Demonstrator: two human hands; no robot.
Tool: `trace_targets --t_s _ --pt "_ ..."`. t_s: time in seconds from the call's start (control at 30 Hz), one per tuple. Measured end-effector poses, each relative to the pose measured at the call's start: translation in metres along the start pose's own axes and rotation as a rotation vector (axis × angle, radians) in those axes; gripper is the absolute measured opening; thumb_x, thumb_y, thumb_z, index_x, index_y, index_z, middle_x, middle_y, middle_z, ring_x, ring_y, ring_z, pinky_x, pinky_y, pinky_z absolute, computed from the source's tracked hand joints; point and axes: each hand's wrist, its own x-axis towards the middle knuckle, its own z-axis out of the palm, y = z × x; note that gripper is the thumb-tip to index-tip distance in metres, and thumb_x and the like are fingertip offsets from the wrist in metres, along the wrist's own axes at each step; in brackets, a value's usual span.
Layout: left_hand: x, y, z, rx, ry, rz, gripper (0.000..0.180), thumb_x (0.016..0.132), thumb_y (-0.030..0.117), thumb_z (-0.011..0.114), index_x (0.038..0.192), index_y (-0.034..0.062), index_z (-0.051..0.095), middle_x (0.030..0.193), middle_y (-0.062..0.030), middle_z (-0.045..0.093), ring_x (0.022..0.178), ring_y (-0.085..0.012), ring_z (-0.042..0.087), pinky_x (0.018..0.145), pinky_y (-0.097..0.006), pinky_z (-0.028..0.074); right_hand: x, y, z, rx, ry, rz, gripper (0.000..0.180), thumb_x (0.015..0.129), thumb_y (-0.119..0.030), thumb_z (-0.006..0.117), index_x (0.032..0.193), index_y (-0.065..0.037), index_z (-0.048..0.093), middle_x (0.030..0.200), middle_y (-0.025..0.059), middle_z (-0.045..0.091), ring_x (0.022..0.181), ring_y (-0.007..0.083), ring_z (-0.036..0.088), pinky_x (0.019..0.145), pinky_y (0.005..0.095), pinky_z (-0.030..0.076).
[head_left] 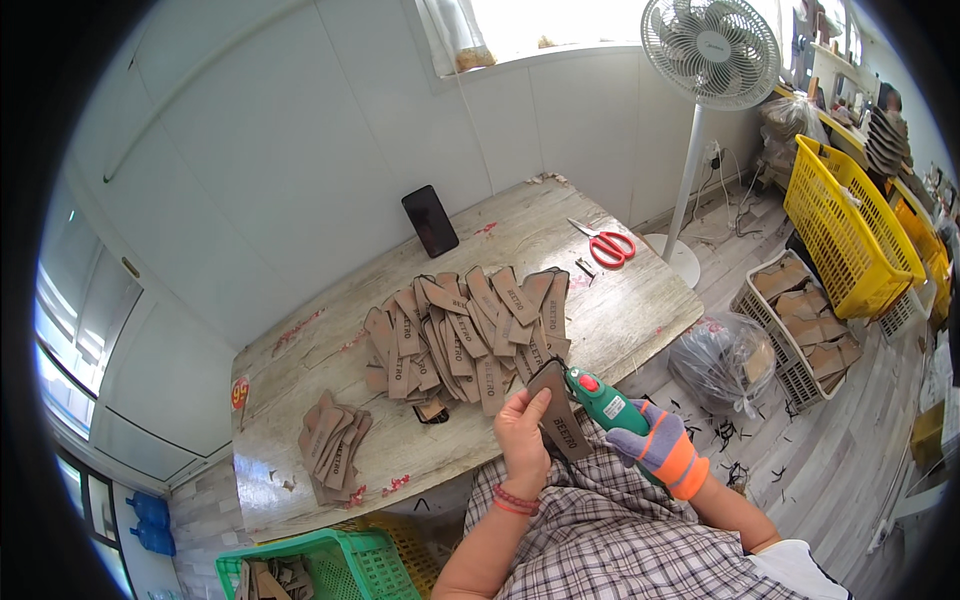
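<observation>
My bare left hand [522, 440], with a red bracelet at the wrist, pinches a flat brown strap-shaped piece [566, 428] that has dark edging and printing. My right hand [664, 450], in a purple and orange glove, is wrapped round a green handheld power tool [604, 406] with a red button. The tool's dark tip is at the upper edge of the piece; whether it touches is too small to tell. Beyond my hands lies a large heap of similar brown pieces [465, 340] on the worn wooden table [625, 305]. A smaller stack [332, 450] sits at the left.
Red-handled scissors [610, 248] and a black phone [430, 222] are on the table. A standing fan [711, 48], yellow crate [868, 262] and plastic bag [722, 350] are at the right. A green crate [345, 555] is below the table's left front edge. Black scraps litter the floor.
</observation>
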Motion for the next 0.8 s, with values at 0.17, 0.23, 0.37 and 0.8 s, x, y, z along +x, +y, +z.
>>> trace_targets --t_s 0.17,0.23,0.37,0.8 --pt "0.006 0.008 -0.007 0.101 -0.023 0.097 0.009 0.091 0.005 0.061 0.096 -0.0013 0.064 0.088 -0.0039 0.068 0.073 -0.0076 0.06 0.068 -0.022 0.05 0.002 0.005 -0.002 -0.027 -0.019 -0.002 0.046 0.084 -0.02 0.074 0.118 0.003 0.055 0.076 0.0035 0.062 0.058 0.0081 0.057 0.053 0.023 0.046" --pt "0.01 0.009 -0.01 0.147 -0.038 0.119 0.009 0.092 0.005 0.061 0.096 -0.0015 0.064 0.088 -0.0029 0.067 0.073 -0.0068 0.059 0.067 -0.021 0.049 0.0 0.001 -0.003 -0.039 -0.024 0.016 0.046 0.084 -0.02 0.074 0.118 0.003 0.055 0.076 0.0031 0.062 0.058 0.0079 0.057 0.053 0.0228 0.046" --pt "0.013 0.017 -0.013 0.216 -0.075 0.132 0.008 0.093 0.006 0.06 0.094 -0.0008 0.063 0.087 -0.0007 0.065 0.072 -0.0052 0.056 0.067 -0.02 0.047 -0.001 -0.002 -0.003 -0.034 -0.037 0.022 0.046 0.083 -0.02 0.075 0.117 0.003 0.055 0.076 0.0026 0.062 0.058 0.0078 0.057 0.053 0.0229 0.046" --pt "0.025 0.064 -0.033 0.492 -0.322 0.087 0.006 0.091 0.005 0.061 0.091 -0.0002 0.062 0.083 0.0021 0.063 0.073 -0.0026 0.053 0.067 -0.018 0.044 -0.006 0.002 -0.01 -0.108 -0.117 -0.037 0.051 0.079 -0.029 0.079 0.118 -0.001 0.059 0.079 0.0015 0.066 0.063 0.0043 0.056 0.057 0.0208 0.046"
